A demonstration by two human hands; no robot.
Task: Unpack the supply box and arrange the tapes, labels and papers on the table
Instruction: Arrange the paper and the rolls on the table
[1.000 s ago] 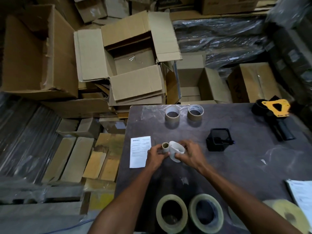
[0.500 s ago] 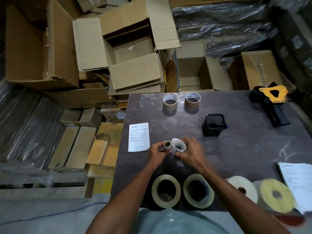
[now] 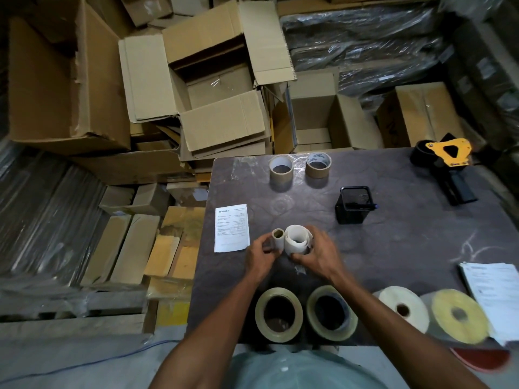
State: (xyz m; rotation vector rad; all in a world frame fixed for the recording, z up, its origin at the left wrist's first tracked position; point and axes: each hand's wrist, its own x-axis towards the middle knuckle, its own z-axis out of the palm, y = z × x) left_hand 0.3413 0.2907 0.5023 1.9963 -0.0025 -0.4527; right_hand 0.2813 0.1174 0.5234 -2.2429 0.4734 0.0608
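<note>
My left hand point(image 3: 259, 255) grips a small cardboard core point(image 3: 278, 238) standing on the dark table point(image 3: 407, 237). Right beside it my right hand point(image 3: 317, 252) holds a loose white label roll point(image 3: 297, 238). A printed paper sheet point(image 3: 231, 228) lies flat to the left of both hands. Two clear tape rolls point(image 3: 278, 313) point(image 3: 331, 315) lie near the table's front edge. At the far edge stand two brown tape rolls point(image 3: 281, 167) point(image 3: 318, 164). A white label roll point(image 3: 403, 307) and a yellowish roll point(image 3: 459, 315) lie front right, next to a paper stack point(image 3: 494, 296).
A black mesh holder point(image 3: 352, 204) with a pen stands mid-table. A yellow and black tape dispenser point(image 3: 446, 161) sits at the far right corner. Open cardboard boxes point(image 3: 213, 85) and flattened cartons point(image 3: 132, 242) crowd the floor beyond and to the left of the table.
The view has tilted down and pulled back, bringing the front-right rolls and paper stack into sight. Both hands stay on the core and the white label roll at about the same spot.
</note>
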